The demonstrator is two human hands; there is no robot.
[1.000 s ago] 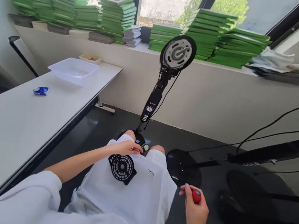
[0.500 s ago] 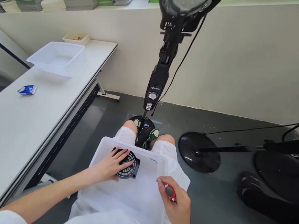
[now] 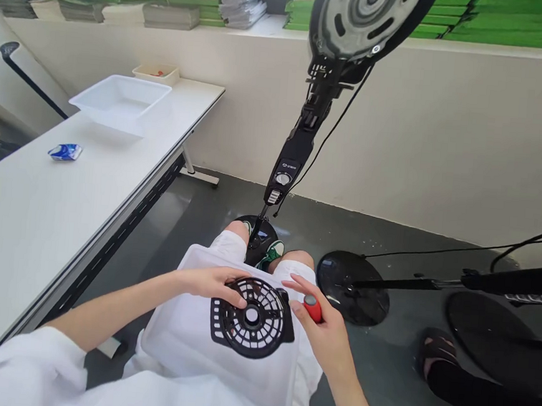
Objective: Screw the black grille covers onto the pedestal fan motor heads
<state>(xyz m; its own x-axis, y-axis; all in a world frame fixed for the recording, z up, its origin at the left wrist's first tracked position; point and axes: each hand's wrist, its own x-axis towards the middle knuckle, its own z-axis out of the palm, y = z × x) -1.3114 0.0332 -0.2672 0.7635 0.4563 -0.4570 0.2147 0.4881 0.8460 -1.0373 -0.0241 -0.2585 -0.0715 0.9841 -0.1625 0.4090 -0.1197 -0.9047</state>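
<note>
Over the white tray on my lap is a round black plastic fan motor cover with slots like a grille and a hole at its centre. My left hand grips its upper left side, thumb on the face and fingers behind. My right hand is closed around a red screwdriver handle with a grey end; the shaft cannot be made out. Its fingertips are close to the cover's right edge, and whether they touch it I cannot tell.
A black stand fan with its motor housing bare rises ahead from between my feet. On the left, a white table holds a white bin, a small cream tray and a blue packet. Another round fan base and a person's foot are at right.
My left hand has lifted the cover off the tray and tilted it toward me. My right hand, with the screwdriver, has come up beside it. The view has shifted slightly.
</note>
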